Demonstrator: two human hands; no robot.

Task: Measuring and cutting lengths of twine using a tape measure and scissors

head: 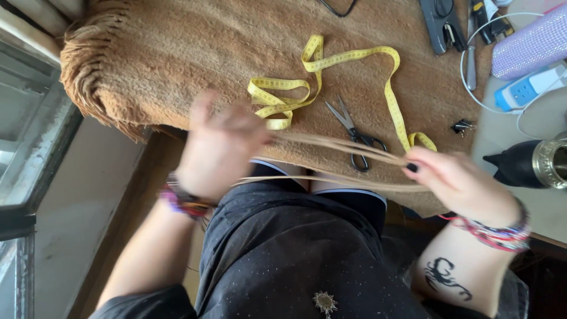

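Head view looks straight down on your two hands, and thin tan strands run stretched between them, over your lap and just off the near edge of the tabletop. Your left hand is blurred, raised with fingers spread upward; the strands reach it near the thumb side, but you cannot tell how tightly it is closed on them. Your right hand is sharper: its fingertips are pinched shut on the other end of the strands, dark nails toward the middle. Both wrists carry coloured bracelets, and both forearms angle in from the lower corners.

A brown fringed cloth covers the tabletop from its left edge toward the right. On it, just beyond the strands, lie a pair of black-handled scissors, and a yellow measuring tape loops from behind your left hand to the near edge beside your right fingers. Toward the far right corner sit pliers, a white cable and a sparkly lilac roll. At the right edge stands a black and brass tool, close to your right hand. A small binder clip lies near it. Left of the cloth, bare floor shows beyond the tabletop's left edge.
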